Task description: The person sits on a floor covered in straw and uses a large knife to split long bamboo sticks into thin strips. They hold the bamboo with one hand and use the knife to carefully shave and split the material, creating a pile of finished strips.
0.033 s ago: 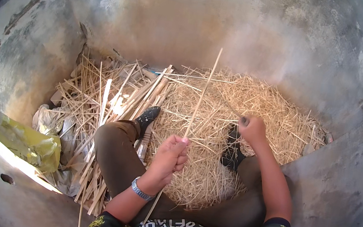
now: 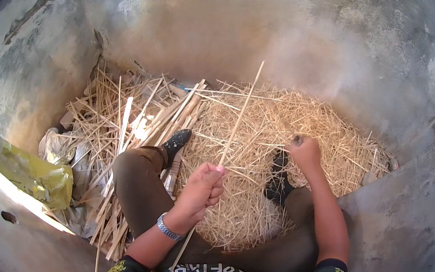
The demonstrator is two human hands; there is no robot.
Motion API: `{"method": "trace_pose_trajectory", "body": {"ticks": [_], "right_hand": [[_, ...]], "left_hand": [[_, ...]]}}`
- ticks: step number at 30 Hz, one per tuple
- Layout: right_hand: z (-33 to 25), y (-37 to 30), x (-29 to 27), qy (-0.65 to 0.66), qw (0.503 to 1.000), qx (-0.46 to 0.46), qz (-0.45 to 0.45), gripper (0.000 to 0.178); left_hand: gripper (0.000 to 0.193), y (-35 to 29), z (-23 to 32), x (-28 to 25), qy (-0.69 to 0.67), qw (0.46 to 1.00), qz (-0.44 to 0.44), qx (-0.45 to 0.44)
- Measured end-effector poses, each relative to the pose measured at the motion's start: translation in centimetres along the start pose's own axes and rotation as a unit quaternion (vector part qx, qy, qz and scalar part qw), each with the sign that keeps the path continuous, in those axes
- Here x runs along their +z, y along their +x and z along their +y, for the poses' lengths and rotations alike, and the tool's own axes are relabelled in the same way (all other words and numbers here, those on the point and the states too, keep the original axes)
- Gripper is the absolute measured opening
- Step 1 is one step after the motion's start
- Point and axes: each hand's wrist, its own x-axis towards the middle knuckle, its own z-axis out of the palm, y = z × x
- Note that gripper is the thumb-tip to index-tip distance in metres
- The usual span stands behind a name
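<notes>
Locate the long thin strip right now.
In the head view, the long thin strip slants through the middle, gripped by the left hand, over the pale shavings and left of the right hand.

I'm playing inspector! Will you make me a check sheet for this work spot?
Surface: pale straw-like shavings spread around the feet
Job's things: long thin strip, slanting upward, sticking out both ends of the left hand
Clutter: piled strips at left; crumpled yellow sheet
Hands: left closed on the strip; right hand fisted around a dark thing, unclear what
Cables: nothing seen
Surroundings: stained grey walls
</notes>
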Motion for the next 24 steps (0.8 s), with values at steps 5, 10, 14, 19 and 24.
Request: {"method": "trace_pose_trajectory", "body": {"ticks": [5, 10, 14, 19, 24], "right_hand": [[1.1, 1.2, -4.3, -0.091, 0.994, 0.036, 0.038, 0.022], [-1.2, -0.7, -4.9, -0.165, 0.971, -0.165, 0.048, 0.017], [-2.7, -1.6, -5.3, -0.163, 0.948, -0.271, 0.049, 0.015], [0.0, 0.4, -4.1, -0.122, 0.989, -0.073, 0.05, 0.016], [-1.1, 0.3, -4.0, -0.08, 0.997, 0.005, 0.02, 0.018]], "left_hand": [[0.018, -0.4, -0.8, 0.0, 0.002, 0.999, -0.032, -0.035], [0.017, -0.6, -0.5, 0.0, 0.011, 0.999, -0.032, -0.03], [0.02, -0.7, -0.4, -0.2, -0.008, 0.999, -0.027, -0.042], [0.019, -0.8, 0.2, 0.2, -0.023, 0.998, -0.029, -0.055], [0.019, -0.5, -0.2, -0.3, 0.002, 0.999, -0.032, -0.03]]}}
